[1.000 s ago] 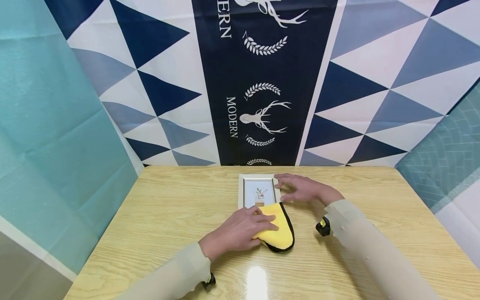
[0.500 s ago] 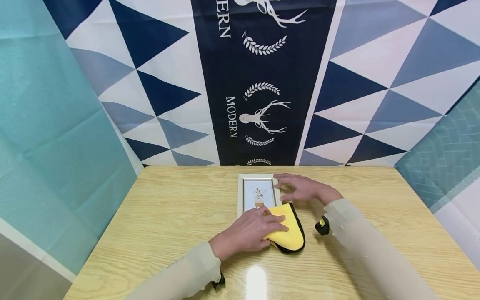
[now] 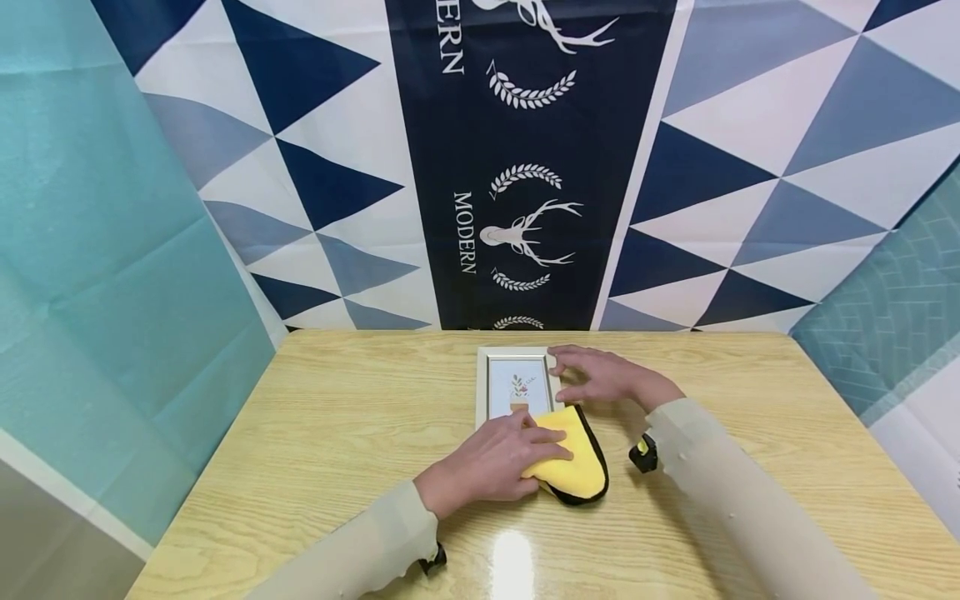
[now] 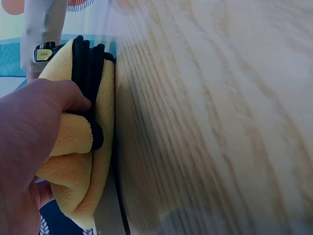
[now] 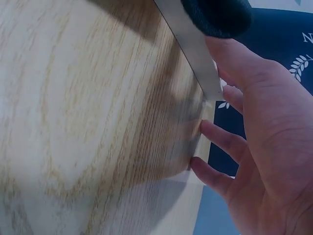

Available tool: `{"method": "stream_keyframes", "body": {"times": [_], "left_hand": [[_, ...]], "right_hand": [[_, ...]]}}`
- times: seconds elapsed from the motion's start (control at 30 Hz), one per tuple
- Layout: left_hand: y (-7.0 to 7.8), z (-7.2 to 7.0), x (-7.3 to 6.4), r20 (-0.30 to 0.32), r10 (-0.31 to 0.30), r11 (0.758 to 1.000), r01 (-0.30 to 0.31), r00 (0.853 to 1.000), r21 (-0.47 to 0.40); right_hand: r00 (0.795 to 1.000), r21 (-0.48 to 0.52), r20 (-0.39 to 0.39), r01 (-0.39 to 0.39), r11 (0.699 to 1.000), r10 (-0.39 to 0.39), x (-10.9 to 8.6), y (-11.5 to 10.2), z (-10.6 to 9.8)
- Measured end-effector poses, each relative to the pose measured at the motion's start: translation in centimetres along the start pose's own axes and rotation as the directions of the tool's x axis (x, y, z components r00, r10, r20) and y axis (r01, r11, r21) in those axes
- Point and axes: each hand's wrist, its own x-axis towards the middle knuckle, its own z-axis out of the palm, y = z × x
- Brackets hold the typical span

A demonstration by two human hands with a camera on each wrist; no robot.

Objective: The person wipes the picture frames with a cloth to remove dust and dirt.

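Note:
A pale picture frame [image 3: 482, 383] lies flat on the table, its print of a potted plant facing up. My left hand [image 3: 491, 462] grips a folded yellow cloth with black edging [image 3: 581, 467] over the frame's lower end. In the left wrist view, the thumb presses into the folds of the cloth [image 4: 105, 107]. My right hand [image 3: 600, 375] holds the frame's right side near the top corner. The right wrist view shows the thumb against the side of the frame [image 5: 193, 49] and two fingertips on the table beyond the corner. The cloth hides the frame's lower part.
The wooden table [image 3: 345, 417] ends at a patterned cloth backdrop [image 3: 540, 167] close behind the frame. A teal panel [image 3: 135, 275] stands along the left, and another wall covering [image 3: 892, 308] is on the right. Light glares off the tabletop near the front.
My left hand has slid the yellow cloth to the right across the frame's lower end, then very slightly back left. The right hand and the frame stay almost where they were.

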Motion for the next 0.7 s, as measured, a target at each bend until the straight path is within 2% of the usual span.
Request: {"method": "stream_keyframes", "body": {"times": [0.2,0.4,0.57,0.7], "left_hand": [[-0.5,-0.1,-1.2,0.016,-0.02,1.0,0.02,1.0,-0.016],[-1.2,-0.3,-3.2,0.005,-0.027,0.998,0.027,1.0,-0.048],[-2.3,-0.6,-5.1,-0.025,-0.036,0.993,0.033,0.999,-0.11],[-3.1,-0.7,-6.5,-0.018,-0.067,0.982,0.063,0.998,-0.178]], "right_hand": [[1.0,0.02,-0.005,-0.006,1.0,0.006,0.0,-0.1,0.0],[1.0,0.033,-0.005,-0.002,0.999,0.002,0.2,0.0,0.1],[1.0,0.044,-0.003,0.0,0.999,0.001,0.1,0.2,0.0],[1.0,0.049,0.002,-0.007,0.999,0.007,0.0,0.4,0.1]]}}
